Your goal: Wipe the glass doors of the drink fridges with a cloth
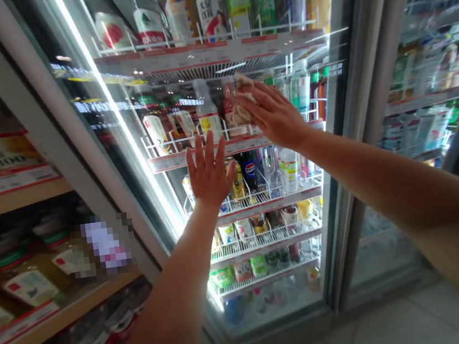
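- R hand [277, 116]: up at the glass door [120, 101] of the cooler, palm toward the glass. Fingers are long and only slightly curled, and they pin a crumpled pale wad [242, 109] against the pane. Cloth or paper, can't tell.
- Wad sits under the R fingertips on their left side, level w/ the 2nd shelf [169, 160] from the top. It is bunched, taller than wide, and no loose tail shows.
- L hand [208, 172]: flat on the same pane, fingers spread wide and pointing up, holding nothing. It is lower than the R hand and to its left.
- Key relation: the wad lies up and to the right of the L fingertips, near but apart. The R hand is already on it, so R is the nearer hand by far.
- Both forearms reach forward; the R arm comes in from the right, across the door's frame [341, 180].
- Behind the glass: wire shelves of bottles [208, 113] and cans [238, 182], lit by a strip light [123, 123] along the left edge.
- Left of the cooler: an open wooden rack [19, 199] w/ packaged goods, partly blurred.
- Right: a 2nd glass door [424, 92] w/ more drinks; pale tile floor [399, 324] below.
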Demonstrator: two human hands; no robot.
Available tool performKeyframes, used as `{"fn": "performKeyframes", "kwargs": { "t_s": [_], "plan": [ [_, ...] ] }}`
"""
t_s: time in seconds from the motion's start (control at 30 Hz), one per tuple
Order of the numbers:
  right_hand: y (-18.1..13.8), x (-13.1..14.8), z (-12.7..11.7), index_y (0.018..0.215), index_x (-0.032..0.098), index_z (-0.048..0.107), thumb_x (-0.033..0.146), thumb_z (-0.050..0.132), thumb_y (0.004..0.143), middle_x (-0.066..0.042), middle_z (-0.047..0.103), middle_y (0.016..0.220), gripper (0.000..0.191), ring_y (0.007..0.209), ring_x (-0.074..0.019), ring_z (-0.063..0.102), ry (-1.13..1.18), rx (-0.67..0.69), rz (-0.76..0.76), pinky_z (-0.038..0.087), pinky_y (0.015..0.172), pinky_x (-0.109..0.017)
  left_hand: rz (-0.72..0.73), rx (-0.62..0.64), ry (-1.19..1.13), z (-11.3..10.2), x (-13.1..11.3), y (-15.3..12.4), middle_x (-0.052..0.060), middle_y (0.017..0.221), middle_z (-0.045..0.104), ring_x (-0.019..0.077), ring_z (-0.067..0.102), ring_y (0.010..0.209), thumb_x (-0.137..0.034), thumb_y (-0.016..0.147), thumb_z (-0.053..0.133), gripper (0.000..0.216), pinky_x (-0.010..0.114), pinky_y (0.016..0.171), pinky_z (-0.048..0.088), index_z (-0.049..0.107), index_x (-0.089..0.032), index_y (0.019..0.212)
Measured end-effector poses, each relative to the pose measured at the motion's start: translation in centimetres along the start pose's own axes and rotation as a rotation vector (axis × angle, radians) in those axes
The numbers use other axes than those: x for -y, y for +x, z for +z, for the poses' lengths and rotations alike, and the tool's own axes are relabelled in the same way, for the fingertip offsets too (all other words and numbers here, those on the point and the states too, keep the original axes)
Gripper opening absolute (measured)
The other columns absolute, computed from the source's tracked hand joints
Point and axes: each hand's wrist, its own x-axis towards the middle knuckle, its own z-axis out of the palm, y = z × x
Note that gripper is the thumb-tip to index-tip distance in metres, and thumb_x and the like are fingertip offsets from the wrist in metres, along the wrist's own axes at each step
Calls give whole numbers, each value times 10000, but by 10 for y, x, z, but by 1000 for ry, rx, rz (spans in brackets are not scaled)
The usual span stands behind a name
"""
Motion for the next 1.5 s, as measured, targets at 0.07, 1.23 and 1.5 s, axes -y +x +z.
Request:
{"fn": "performKeyframes", "kwargs": {
  "t_s": [0.07,1.23,1.5],
  "plan": [
    [19,-17,-4,1578,251,486,243,383,1049,-26,457,1664,539,1589,-272,335,4,-103,88,297,1315,-533,-7,6,15,0,1,0,105,1706,302,302,107,1628,-433,1028,556,667,596,1335,90,372,-231,1636],
    [-102,-39,7,1571,340,460,279,475,1080,-48,544,1591,495,1566,-265,388,121,-102,-103,369,1302,-539,-92,90,-90,-4,-3,4,83,1721,278,320,81,1633,-432,999,564,676,610,1335,18,399,-245,1627],
    [-104,-69,-18,1614,350,412,216,447,1078,-1,488,1640,553,1568,-283,380,82,-90,-3,368,1309,-553,-92,78,-72,-4,-2,4,90,1710,307,314,117,1630,-446,1004,549,653,602,1335,49,427,-236,1611]
  ]
}}
